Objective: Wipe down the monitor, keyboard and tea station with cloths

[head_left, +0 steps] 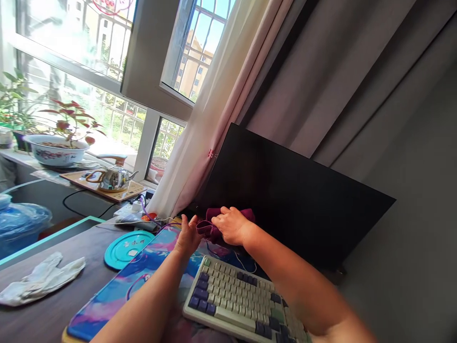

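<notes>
My right hand (230, 226) is closed around a folded dark purple cloth (247, 214) at the foot of the black monitor (285, 190). One loop of the cloth bulges toward my left hand (188, 234), whose fingers are raised and apart beside it. Whether the left fingertips touch the cloth is hard to make out. Below both hands lies a cream keyboard (235, 295) with dark purple keys, partly covered by my right forearm. It rests on a blue and pink desk mat (103, 305).
A turquoise round lid (123, 257) and a crumpled white glove (39, 281) lie on the desk's left. Cables and a power strip (134, 209) crowd the back corner. A metal kettle (113, 178) and potted plant (59, 150) stand by the window. Curtains hang behind the monitor.
</notes>
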A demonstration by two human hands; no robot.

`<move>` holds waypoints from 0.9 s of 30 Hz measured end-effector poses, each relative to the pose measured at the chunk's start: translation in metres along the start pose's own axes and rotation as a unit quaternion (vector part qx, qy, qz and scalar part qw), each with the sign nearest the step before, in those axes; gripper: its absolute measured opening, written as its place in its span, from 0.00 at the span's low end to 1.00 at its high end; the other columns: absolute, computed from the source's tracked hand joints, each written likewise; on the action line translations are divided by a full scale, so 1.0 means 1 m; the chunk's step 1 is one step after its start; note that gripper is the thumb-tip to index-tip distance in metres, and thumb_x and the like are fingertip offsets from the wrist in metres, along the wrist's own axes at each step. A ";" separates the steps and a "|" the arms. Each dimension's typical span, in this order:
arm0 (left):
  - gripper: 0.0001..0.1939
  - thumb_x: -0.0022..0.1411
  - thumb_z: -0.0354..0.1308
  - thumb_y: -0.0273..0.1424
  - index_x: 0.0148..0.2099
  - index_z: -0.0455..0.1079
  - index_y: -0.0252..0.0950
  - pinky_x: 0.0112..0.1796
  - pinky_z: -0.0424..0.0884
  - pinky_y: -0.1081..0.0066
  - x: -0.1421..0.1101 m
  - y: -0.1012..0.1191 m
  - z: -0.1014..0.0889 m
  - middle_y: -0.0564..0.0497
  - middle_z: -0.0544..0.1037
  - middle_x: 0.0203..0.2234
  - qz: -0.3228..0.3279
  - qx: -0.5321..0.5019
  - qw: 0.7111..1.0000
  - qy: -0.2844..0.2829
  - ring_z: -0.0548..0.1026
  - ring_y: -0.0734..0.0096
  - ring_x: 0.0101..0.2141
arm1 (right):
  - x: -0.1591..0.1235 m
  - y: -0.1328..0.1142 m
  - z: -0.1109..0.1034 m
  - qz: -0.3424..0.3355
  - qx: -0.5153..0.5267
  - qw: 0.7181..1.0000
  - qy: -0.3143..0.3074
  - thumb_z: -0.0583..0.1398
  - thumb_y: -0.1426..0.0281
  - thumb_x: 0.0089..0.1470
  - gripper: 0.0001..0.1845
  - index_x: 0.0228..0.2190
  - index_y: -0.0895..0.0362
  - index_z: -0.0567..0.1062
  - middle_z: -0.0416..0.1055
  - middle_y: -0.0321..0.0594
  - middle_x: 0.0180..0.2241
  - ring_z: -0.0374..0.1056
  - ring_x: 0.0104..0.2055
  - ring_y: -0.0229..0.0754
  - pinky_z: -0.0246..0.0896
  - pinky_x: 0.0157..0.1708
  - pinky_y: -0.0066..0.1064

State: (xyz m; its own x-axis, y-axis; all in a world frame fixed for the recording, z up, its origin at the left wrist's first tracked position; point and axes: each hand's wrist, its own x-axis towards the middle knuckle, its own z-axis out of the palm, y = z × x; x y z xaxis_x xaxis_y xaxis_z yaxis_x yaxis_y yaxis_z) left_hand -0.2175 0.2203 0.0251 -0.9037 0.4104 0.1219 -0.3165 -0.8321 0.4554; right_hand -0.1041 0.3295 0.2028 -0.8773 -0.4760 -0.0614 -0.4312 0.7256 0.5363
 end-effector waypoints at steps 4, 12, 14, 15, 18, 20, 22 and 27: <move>0.34 0.75 0.36 0.56 0.46 0.76 0.38 0.42 0.80 0.61 0.001 0.001 0.009 0.45 0.81 0.35 0.020 -0.024 0.999 -0.008 0.80 0.61 0.35 | -0.019 0.014 -0.002 0.061 0.046 0.997 -0.029 0.60 0.73 0.59 0.16 0.48 0.57 0.80 0.83 0.49 0.45 0.73 0.53 0.54 0.68 0.46 0.42; 0.37 0.72 0.39 0.61 0.50 0.75 0.36 0.52 0.78 0.51 0.006 -0.001 0.006 0.44 0.81 0.39 0.027 0.003 1.000 -0.003 0.82 0.57 0.40 | -0.072 0.050 -0.001 0.146 0.151 0.976 -0.049 0.63 0.72 0.54 0.17 0.45 0.50 0.84 0.81 0.42 0.40 0.75 0.38 0.46 0.67 0.38 0.35; 0.37 0.73 0.38 0.60 0.51 0.75 0.37 0.53 0.78 0.49 0.007 -0.001 0.005 0.44 0.81 0.41 0.027 0.008 1.000 -0.002 0.82 0.57 0.40 | -0.087 0.058 0.000 0.156 0.176 0.969 -0.071 0.62 0.71 0.55 0.16 0.44 0.50 0.84 0.81 0.42 0.39 0.75 0.37 0.45 0.66 0.36 0.34; 0.36 0.73 0.37 0.59 0.52 0.75 0.37 0.53 0.78 0.49 0.007 -0.001 0.006 0.44 0.81 0.41 0.028 0.010 1.000 0.001 0.82 0.58 0.40 | -0.093 0.061 0.002 0.160 0.189 0.966 -0.077 0.62 0.71 0.55 0.15 0.43 0.50 0.84 0.80 0.41 0.38 0.75 0.37 0.45 0.66 0.36 0.33; 0.37 0.75 0.33 0.56 0.50 0.75 0.36 0.53 0.78 0.49 0.008 -0.001 0.007 0.44 0.80 0.40 0.031 0.016 0.999 0.011 0.82 0.58 0.39 | -0.113 0.069 0.008 0.178 0.224 0.955 -0.080 0.61 0.73 0.55 0.14 0.41 0.51 0.83 0.80 0.40 0.36 0.74 0.38 0.46 0.65 0.36 0.33; 0.37 0.75 0.32 0.56 0.50 0.75 0.35 0.53 0.79 0.49 0.008 -0.001 0.007 0.44 0.81 0.40 0.034 0.024 0.999 0.011 0.82 0.58 0.39 | -0.125 0.072 0.014 0.190 0.249 0.947 -0.075 0.61 0.74 0.53 0.14 0.40 0.50 0.83 0.79 0.39 0.35 0.74 0.38 0.45 0.64 0.36 0.33; 0.37 0.75 0.33 0.57 0.49 0.75 0.35 0.53 0.79 0.50 0.007 -0.001 0.008 0.44 0.81 0.40 0.035 0.029 0.999 0.009 0.82 0.59 0.39 | -0.137 0.074 0.020 0.199 0.276 0.938 -0.065 0.61 0.75 0.52 0.14 0.39 0.50 0.83 0.78 0.37 0.33 0.73 0.37 0.44 0.64 0.36 0.32; 0.34 0.74 0.37 0.57 0.46 0.75 0.37 0.51 0.80 0.53 0.007 -0.001 0.008 0.46 0.80 0.36 0.038 0.031 0.999 0.010 0.82 0.59 0.39 | -0.162 0.080 0.036 0.211 0.319 0.923 -0.051 0.59 0.76 0.52 0.17 0.42 0.51 0.82 0.77 0.38 0.37 0.72 0.39 0.44 0.64 0.39 0.31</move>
State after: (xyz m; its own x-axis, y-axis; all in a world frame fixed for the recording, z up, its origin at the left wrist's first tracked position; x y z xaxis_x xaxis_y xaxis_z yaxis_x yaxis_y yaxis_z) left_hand -0.2211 0.2265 0.0323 -0.9306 0.3382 0.1402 -0.2283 -0.8354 0.5000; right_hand -0.0038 0.4828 0.2255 -0.9967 -0.0591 -0.0560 -0.0551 0.9959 -0.0715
